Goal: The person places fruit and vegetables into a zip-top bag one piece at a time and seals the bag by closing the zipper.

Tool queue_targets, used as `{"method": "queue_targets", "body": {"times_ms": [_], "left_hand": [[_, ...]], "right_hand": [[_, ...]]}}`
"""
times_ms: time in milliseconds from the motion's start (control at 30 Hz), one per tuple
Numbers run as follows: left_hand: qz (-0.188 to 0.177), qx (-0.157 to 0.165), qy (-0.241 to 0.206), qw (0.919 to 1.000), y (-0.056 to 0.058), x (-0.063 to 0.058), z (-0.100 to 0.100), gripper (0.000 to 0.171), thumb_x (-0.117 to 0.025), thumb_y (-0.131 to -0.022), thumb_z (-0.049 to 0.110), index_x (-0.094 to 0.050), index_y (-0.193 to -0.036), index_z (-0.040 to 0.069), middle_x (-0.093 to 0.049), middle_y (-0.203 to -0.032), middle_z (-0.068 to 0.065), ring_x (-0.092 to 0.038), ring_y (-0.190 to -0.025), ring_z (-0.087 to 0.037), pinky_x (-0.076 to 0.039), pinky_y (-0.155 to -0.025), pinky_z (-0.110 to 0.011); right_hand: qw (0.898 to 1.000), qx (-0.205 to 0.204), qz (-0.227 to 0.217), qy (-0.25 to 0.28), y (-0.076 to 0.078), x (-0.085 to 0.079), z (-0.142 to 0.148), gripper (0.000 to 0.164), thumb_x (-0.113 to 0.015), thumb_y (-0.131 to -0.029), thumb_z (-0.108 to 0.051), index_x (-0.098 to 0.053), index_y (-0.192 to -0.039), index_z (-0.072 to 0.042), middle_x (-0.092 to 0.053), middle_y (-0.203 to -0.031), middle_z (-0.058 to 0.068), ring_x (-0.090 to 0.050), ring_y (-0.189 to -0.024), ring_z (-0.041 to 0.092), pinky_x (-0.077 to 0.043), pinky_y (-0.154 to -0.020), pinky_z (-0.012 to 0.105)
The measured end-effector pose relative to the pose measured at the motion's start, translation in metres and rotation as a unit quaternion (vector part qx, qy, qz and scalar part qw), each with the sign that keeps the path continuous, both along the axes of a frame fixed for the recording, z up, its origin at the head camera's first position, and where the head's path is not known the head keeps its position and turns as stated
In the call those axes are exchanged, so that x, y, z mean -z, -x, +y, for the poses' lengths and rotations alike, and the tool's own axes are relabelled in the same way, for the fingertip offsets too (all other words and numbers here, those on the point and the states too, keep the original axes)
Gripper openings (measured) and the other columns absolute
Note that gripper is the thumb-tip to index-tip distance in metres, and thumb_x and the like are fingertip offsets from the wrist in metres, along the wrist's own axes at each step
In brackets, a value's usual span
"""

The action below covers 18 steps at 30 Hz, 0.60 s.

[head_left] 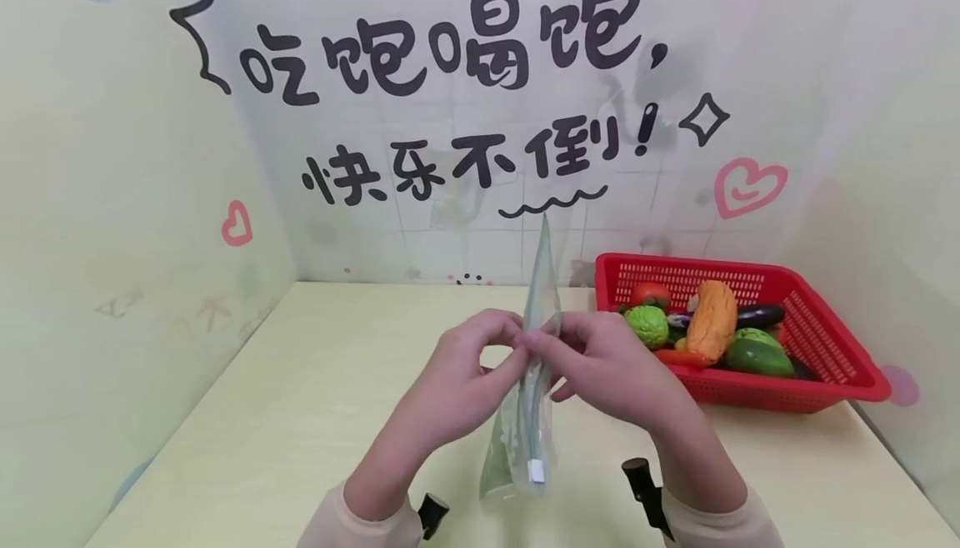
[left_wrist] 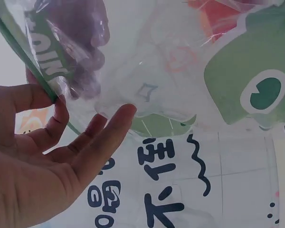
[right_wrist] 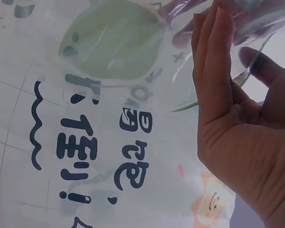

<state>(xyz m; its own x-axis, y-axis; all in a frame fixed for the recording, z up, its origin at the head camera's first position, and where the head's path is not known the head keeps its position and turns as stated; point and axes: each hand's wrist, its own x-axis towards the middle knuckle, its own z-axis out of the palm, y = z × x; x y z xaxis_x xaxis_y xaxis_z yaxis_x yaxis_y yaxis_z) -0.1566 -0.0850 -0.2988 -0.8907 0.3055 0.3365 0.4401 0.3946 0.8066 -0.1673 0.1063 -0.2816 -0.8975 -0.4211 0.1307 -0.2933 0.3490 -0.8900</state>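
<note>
A clear plastic zip bag (head_left: 534, 419) with green printing is held upright over the middle of the table, its long zip edge towards me. A small white slider (head_left: 536, 471) sits low on that edge. My left hand (head_left: 461, 381) pinches the edge between thumb and forefinger; in the left wrist view its other fingers spread beside the film. From the other side my right hand (head_left: 611, 364) pinches the same edge near its middle, close against the left fingertips. The right wrist view shows a pale green printed shape (right_wrist: 114, 42) on the bag.
A red plastic basket (head_left: 832, 339) stands at the back right, filled with several vegetables, among them a tomato (head_left: 650, 294), an orange gourd-like one (head_left: 712, 319) and a dark eggplant (head_left: 761, 315). Printed walls enclose the pale table (head_left: 300, 414) at the back and sides.
</note>
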Motion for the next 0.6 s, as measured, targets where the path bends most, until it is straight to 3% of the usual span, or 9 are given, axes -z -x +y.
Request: {"method": "queue_targets", "body": {"times_ms": [67,133,233,300,333,400,500,600], "left_hand": [[0.018,-0.039,0.005,0.9991,0.002,0.0,-0.002,0.005,-0.058,-0.093,0.016,-0.061,-0.088,0.016,-0.062,-0.107,0.006,-0.058,-0.103,-0.009,-0.057,-0.068,-0.021],[0.039,-0.099,0.019,0.9942,0.006,-0.001,-0.01,0.006,-0.059,-0.088,0.013,-0.06,-0.082,0.014,-0.063,-0.101,0.004,-0.062,-0.091,-0.011,-0.057,-0.062,-0.02],[0.077,-0.205,0.062,0.9737,0.01,-0.004,-0.029,0.008,-0.061,-0.081,0.012,-0.06,-0.074,0.015,-0.064,-0.081,0.004,-0.06,-0.068,-0.011,-0.053,-0.053,-0.022],[0.088,-0.246,0.08,0.962,0.01,-0.006,-0.04,0.01,-0.061,-0.079,0.013,-0.059,-0.069,0.016,-0.061,-0.068,0.003,-0.055,-0.058,-0.012,-0.049,-0.05,-0.027],[0.09,-0.251,0.083,0.9601,0.009,-0.007,-0.044,0.009,-0.06,-0.079,0.013,-0.058,-0.07,0.016,-0.06,-0.066,0.004,-0.055,-0.058,-0.011,-0.047,-0.05,-0.028],[0.09,-0.228,0.073,0.9668,0.008,-0.008,-0.047,0.005,-0.057,-0.079,0.011,-0.057,-0.077,0.016,-0.06,-0.064,0.004,-0.055,-0.057,-0.01,-0.046,-0.051,-0.03],[0.107,-0.144,0.058,0.9821,0.007,-0.009,-0.046,0.022,-0.055,-0.081,0.006,-0.06,-0.098,0.018,-0.061,-0.068,0.006,-0.056,-0.055,-0.007,-0.047,-0.049,-0.029],[0.164,-0.058,0.059,0.9829,0.009,-0.008,-0.043,0.033,-0.053,-0.084,0.001,-0.065,-0.109,0.02,-0.061,-0.074,0.008,-0.055,-0.057,-0.005,-0.051,-0.05,-0.026]], "right_hand": [[1.0,0.024,-0.013,-0.015,0.002,-0.001,0.005,0.027,-0.058,-0.097,-0.03,-0.067,-0.1,-0.005,-0.067,-0.081,0.011,-0.067,-0.065,0.022,-0.059,-0.06,0.035],[0.996,0.071,-0.027,-0.039,0.007,-0.003,0.013,0.023,-0.055,-0.097,-0.025,-0.066,-0.102,-0.005,-0.066,-0.078,0.013,-0.066,-0.062,0.023,-0.058,-0.056,0.034],[0.984,0.145,-0.03,-0.096,0.013,-0.005,0.031,0.021,-0.057,-0.095,-0.024,-0.064,-0.101,-0.005,-0.064,-0.075,0.013,-0.062,-0.06,0.023,-0.055,-0.055,0.029],[0.976,0.173,-0.015,-0.129,0.015,-0.006,0.04,0.018,-0.06,-0.092,-0.024,-0.064,-0.098,-0.007,-0.062,-0.073,0.012,-0.058,-0.059,0.022,-0.052,-0.053,0.027],[0.974,0.178,-0.006,-0.138,0.016,-0.006,0.043,0.018,-0.061,-0.092,-0.025,-0.063,-0.097,-0.008,-0.061,-0.072,0.012,-0.057,-0.058,0.022,-0.051,-0.054,0.027],[0.973,0.177,0.016,-0.148,0.015,-0.007,0.044,0.018,-0.063,-0.091,-0.028,-0.062,-0.096,-0.011,-0.061,-0.07,0.01,-0.055,-0.058,0.022,-0.05,-0.054,0.027],[0.976,0.171,0.036,-0.127,0.012,-0.007,0.04,0.02,-0.063,-0.09,-0.029,-0.06,-0.104,-0.014,-0.063,-0.072,0.008,-0.057,-0.058,0.022,-0.052,-0.056,0.03],[0.977,0.177,0.054,-0.103,0.009,-0.008,0.036,0.027,-0.063,-0.09,-0.025,-0.056,-0.115,-0.017,-0.064,-0.072,0.008,-0.059,-0.055,0.022,-0.054,-0.056,0.032]]}}
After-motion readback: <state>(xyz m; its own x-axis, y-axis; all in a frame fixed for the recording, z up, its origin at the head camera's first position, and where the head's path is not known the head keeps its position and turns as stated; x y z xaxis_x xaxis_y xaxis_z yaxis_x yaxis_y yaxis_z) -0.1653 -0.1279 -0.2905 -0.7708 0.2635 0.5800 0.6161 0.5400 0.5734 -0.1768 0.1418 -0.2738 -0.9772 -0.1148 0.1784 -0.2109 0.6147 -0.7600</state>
